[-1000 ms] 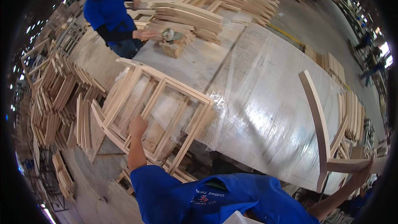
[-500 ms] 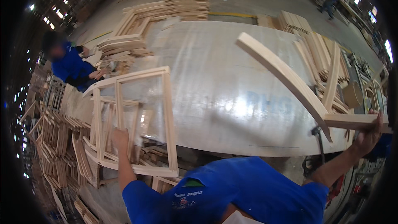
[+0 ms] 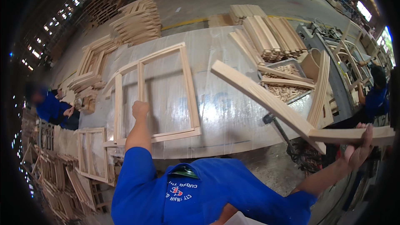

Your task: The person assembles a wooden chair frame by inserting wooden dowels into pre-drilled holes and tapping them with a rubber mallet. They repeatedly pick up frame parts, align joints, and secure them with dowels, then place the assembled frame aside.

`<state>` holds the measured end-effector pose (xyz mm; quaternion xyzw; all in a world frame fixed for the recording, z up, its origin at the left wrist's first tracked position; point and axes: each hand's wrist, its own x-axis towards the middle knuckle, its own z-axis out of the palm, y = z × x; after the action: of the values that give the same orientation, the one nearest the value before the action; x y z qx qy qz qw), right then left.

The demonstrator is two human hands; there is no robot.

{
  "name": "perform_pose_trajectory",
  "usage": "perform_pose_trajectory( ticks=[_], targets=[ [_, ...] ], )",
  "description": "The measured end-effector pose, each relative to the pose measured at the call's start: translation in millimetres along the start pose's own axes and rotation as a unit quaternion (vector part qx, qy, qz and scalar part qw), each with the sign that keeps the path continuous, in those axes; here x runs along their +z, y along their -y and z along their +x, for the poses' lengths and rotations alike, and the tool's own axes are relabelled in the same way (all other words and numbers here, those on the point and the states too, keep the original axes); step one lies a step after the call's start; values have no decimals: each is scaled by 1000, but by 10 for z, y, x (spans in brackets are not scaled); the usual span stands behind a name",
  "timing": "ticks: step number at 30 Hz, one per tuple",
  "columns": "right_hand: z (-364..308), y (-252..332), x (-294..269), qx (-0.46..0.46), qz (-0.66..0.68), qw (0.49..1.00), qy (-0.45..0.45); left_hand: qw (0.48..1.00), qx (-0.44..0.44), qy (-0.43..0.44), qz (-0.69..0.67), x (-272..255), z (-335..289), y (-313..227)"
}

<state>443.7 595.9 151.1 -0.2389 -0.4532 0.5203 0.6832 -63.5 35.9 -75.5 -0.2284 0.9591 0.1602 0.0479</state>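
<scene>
My left hand [image 3: 140,110] is closed round the inner slat of a pale wooden frame [image 3: 191,91], which has a curved top-left corner and one slat between its long sides. That frame is held over the near left part of a large pale table [image 3: 216,135]; I cannot tell whether it touches the top. Out at the right, my right hand [image 3: 359,146] grips the short bar of a joined wooden piece [image 3: 266,100]. Its long, slightly curved bar slants up to the left over the table, meeting the short bar near its lower end.
A metal tray of small wooden dowels [image 3: 283,89] and stacked wooden slats [image 3: 275,35] lie at the table's right. A clamp-like tool [image 3: 271,118] stands at the near edge. More frames [image 3: 91,154] are piled at left. A co-worker in blue [image 3: 54,108] is far left, another [image 3: 377,91] right.
My left hand has brought the frame from the pile at left to over the table. My right hand still holds the joined piece, now slightly lower. The view has turned right.
</scene>
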Motion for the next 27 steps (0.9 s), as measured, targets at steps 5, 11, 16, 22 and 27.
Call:
perform_pose_trajectory(
  ticks=[5, 11, 16, 22, 27],
  targets=[
    [-148, 427, -389, -38, -106, 993, -46, 997, 50, 57, -22, 684, -219, -1061],
    [-239, 627, -248, -29, -141, 989, 16, 952, 211, 201, -89, 1329, -511, -1379],
    [-501, 597, 656, 10, -148, 989, 27, 851, 489, 154, -117, 916, -879, -1141],
    [-1063, 380, 2165, 139, -15, 950, 279, 631, 728, 32, -265, 97, -1435, -737],
    [-1932, 269, 3491, 253, 28, 855, 452, 524, 750, -88, -394, -152, -1449, -481]
  ],
)
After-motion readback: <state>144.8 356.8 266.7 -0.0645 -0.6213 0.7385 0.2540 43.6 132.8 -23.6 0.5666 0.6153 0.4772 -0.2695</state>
